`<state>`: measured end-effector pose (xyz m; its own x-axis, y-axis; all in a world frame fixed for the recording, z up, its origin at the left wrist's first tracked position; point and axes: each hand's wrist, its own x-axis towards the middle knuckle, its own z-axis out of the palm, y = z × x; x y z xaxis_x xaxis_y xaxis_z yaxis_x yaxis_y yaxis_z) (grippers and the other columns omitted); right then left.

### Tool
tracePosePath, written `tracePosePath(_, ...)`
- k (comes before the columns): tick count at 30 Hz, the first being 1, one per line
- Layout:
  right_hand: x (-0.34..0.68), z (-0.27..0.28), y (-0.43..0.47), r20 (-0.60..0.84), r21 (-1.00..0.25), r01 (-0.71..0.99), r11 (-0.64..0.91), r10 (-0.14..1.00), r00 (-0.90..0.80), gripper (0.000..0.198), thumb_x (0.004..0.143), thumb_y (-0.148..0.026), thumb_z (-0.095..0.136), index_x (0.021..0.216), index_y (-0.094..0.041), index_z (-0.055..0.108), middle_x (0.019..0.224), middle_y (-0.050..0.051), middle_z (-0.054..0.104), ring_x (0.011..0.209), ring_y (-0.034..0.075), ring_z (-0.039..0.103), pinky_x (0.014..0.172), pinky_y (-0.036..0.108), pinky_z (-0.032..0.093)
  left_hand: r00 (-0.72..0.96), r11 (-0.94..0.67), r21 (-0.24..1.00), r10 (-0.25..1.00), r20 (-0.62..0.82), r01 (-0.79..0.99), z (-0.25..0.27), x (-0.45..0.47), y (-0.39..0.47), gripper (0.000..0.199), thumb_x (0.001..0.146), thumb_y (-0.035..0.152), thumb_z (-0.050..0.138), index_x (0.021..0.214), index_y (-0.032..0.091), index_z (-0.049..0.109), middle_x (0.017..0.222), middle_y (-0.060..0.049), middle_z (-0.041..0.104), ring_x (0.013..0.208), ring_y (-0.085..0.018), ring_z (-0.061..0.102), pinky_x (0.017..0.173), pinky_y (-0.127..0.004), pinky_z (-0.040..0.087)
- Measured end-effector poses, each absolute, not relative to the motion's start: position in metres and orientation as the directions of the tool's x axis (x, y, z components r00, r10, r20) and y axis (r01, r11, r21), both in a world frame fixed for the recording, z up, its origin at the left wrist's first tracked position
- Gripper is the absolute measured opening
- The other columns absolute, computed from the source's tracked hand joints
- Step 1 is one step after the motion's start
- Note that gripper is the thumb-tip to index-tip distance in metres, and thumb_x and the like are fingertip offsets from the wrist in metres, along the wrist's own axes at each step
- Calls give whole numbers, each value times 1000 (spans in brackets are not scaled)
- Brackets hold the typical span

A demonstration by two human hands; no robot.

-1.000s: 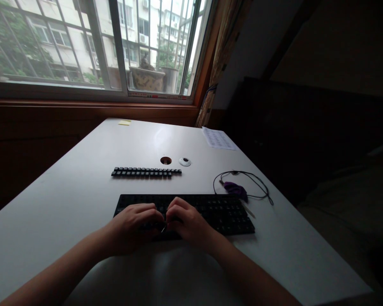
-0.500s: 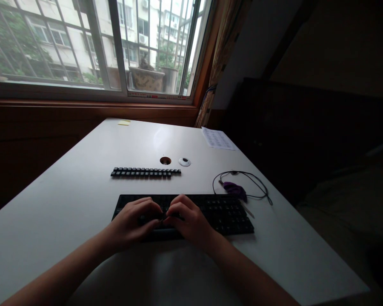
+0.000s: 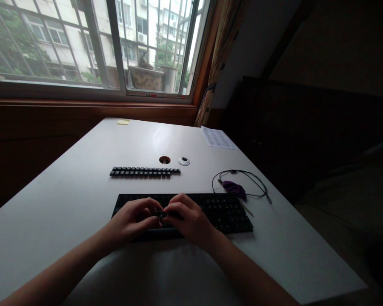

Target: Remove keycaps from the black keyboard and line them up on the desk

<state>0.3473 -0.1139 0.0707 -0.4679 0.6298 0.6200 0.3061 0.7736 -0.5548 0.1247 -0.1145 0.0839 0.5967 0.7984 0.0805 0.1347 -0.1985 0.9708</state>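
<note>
A black keyboard (image 3: 220, 212) lies on the white table in front of me. My left hand (image 3: 137, 219) is over its left half, thumb and index finger closed on a small black piece (image 3: 158, 214) that looks like a keycap. My right hand (image 3: 187, 216) meets it fingertip to fingertip, its fingers curled into a pinch; what they grip is hidden. Beyond the keyboard, several loose black keycaps (image 3: 140, 173) lie in two straight rows.
Right of the keycaps are a coiled black cable (image 3: 258, 182) and a purple cloth (image 3: 234, 189). A thin pale stick (image 3: 247, 208) lies by the keyboard's right end. Farther back are a round table hole (image 3: 164, 160), a white ring-shaped cover (image 3: 184, 161), printed paper (image 3: 217, 138) and a yellow note (image 3: 123, 122).
My fingertips have lifted slightly and shifted, so the small black piece now shows between them. The view has moved a little; the keyboard and keycap rows stay in place.
</note>
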Motion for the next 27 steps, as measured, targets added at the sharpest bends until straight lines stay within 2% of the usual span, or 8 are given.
tracePosePath(5, 347, 72, -115, 554, -592, 287, 753, 639, -534, 15, 86, -21, 69, 99, -20, 62, 98, 5, 56, 88, 16, 59, 77, 30, 55, 618, -98, 990, 786, 16, 99, 86, 123, -115, 23, 88, 32, 64, 104, 16, 62, 87, -7, 70, 79, -21, 69, 68, -29, 53)
tracePosePath(10, 348, 73, -115, 596, -549, 295, 782, 614, -518, 14, 89, -21, 65, 103, -22, 63, 96, 6, 58, 87, 16, 59, 76, 30, 56, 599, -33, 999, 801, 17, 16, 88, 124, -114, 22, 88, 33, 64, 103, 16, 62, 90, -6, 66, 85, -21, 66, 72, -31, 52)
tracePosePath(15, 349, 73, -116, 636, -513, 313, 799, 599, -486, 22, 88, -23, 66, 110, -23, 63, 97, 6, 59, 88, 17, 60, 76, 31, 56, 580, -170, 985, 802, 142, -6, 87, 119, -110, 17, 89, 29, 64, 101, 18, 64, 104, -8, 58, 98, -21, 57, 82, -32, 49)
tracePosePath(19, 349, 73, -117, 649, -500, 312, 808, 588, -483, 25, 88, -21, 65, 113, -23, 63, 97, 6, 60, 88, 17, 60, 74, 31, 56, 557, -160, 984, 812, 174, -76, 81, 116, -108, 16, 87, 27, 67, 99, 18, 63, 98, -6, 55, 90, -18, 55, 77, -28, 48)
tracePosePath(22, 348, 75, -118, 644, -517, 298, 803, 594, -482, 25, 88, -21, 64, 113, -23, 63, 97, 6, 60, 87, 16, 60, 73, 30, 56, 540, -159, 979, 817, 205, -130, 77, 117, -108, 16, 86, 25, 68, 99, 17, 63, 96, -6, 57, 89, -18, 56, 76, -28, 48)
tracePosePath(27, 346, 79, -118, 621, -591, 262, 763, 638, -456, 23, 86, -22, 68, 109, -22, 63, 95, 5, 60, 85, 16, 60, 72, 30, 55, 471, -288, 939, 812, 344, -188, 73, 118, -110, 16, 86, 20, 68, 101, 19, 64, 96, -7, 60, 91, -19, 58, 79, -28, 48)
